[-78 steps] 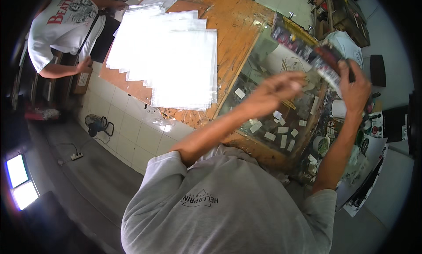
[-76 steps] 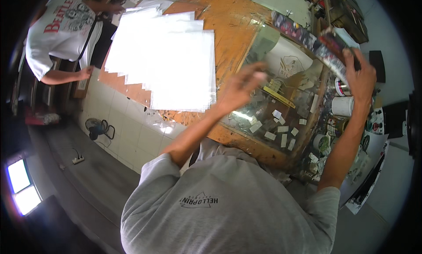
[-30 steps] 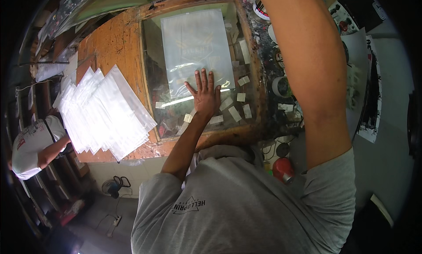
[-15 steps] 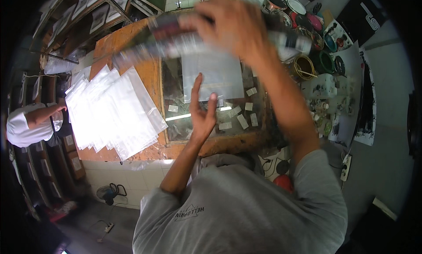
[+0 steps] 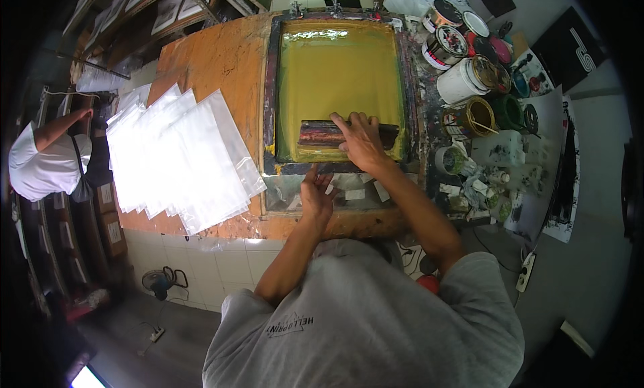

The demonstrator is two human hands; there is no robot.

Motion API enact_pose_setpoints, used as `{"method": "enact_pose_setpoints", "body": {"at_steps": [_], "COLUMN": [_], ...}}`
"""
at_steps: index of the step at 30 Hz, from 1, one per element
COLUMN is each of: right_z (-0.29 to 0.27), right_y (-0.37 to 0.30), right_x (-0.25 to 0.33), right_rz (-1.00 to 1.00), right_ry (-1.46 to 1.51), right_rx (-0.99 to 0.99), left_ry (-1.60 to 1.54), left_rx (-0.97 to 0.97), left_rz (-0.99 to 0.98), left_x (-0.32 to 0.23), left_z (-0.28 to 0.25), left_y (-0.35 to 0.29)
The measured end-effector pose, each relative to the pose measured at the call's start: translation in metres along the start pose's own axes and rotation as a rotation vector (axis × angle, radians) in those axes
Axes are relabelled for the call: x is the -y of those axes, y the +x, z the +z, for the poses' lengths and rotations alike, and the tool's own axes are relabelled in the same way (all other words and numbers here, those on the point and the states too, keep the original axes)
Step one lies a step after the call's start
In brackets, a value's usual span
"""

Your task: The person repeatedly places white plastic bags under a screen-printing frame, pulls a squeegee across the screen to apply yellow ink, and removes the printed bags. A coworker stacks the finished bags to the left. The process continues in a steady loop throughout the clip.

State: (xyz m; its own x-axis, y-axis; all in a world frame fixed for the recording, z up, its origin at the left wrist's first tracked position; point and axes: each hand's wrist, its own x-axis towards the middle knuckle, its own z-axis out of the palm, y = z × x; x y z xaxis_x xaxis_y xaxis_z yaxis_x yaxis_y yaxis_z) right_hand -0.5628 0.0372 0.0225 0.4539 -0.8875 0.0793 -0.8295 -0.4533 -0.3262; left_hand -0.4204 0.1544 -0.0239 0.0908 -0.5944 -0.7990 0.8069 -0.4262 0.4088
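A screen printing frame (image 5: 270,99) with a yellow-green mesh lies flat over the glass-topped section of the bench. Across the near end of the mesh rests a dark, ink-stained squeegee (image 5: 318,134). My right hand (image 5: 363,143) is closed around it from above. Just at the frame's near edge is my left hand (image 5: 318,195), palm turned up, fingers stretched out and apart, the tips at or slightly under the edge. Whatever lies beneath the frame is hidden. To the left, overlapping clear plastic bags (image 5: 191,160) are fanned out on the wooden bench (image 5: 211,63).
Paint cans (image 5: 446,46) and a yellow-stained ink pot (image 5: 473,116) with a stick crowd the right side. Small jars and crumpled scraps sit nearer. Hinge clamps (image 5: 335,9) line the frame's far edge. Another person (image 5: 50,160) stands at the left shelves.
The raised frame has come down flat, covering the plastic sheet on the glass. My right hand has moved from the frame's blurred edge down onto the squeegee. My left hand shifted slightly.
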Motion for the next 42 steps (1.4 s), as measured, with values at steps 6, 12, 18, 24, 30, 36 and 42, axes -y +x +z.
{"method": "enact_pose_setpoints", "body": {"at_steps": [6,12,18,24,30,36,42], "right_z": [0.028,0.033,0.039,0.032,0.013,-0.008,-0.047], "right_y": [-0.015,0.048,0.167,0.271,0.29,0.234,0.082], "right_x": [-0.004,-0.038,-0.099,-0.151,-0.175,-0.149,-0.052], "right_rz": [-0.049,-0.052,-0.049,-0.044,-0.08,0.009,-0.066], "right_ry": [-0.005,-0.028,-0.099,-0.171,-0.016,0.109,0.176], "right_rx": [-0.011,-0.004,-0.074,-0.146,0.083,-0.103,0.206], "left_ry": [0.005,0.034,-0.033,-0.049,-0.07,-0.038,-0.052], "left_rx": [-0.036,-0.1,-0.188,-0.173,-0.172,-0.05,0.057], "left_rz": [-0.02,-0.044,-0.052,-0.053,-0.065,0.01,0.076], "left_x": [-0.007,-0.009,-0.013,-0.011,-0.008,-0.008,-0.024], "left_z": [0.012,0.017,0.021,0.014,0.007,0.001,0.006], "left_y": [-0.004,-0.007,-0.011,-0.008,-0.006,-0.01,-0.022]}}
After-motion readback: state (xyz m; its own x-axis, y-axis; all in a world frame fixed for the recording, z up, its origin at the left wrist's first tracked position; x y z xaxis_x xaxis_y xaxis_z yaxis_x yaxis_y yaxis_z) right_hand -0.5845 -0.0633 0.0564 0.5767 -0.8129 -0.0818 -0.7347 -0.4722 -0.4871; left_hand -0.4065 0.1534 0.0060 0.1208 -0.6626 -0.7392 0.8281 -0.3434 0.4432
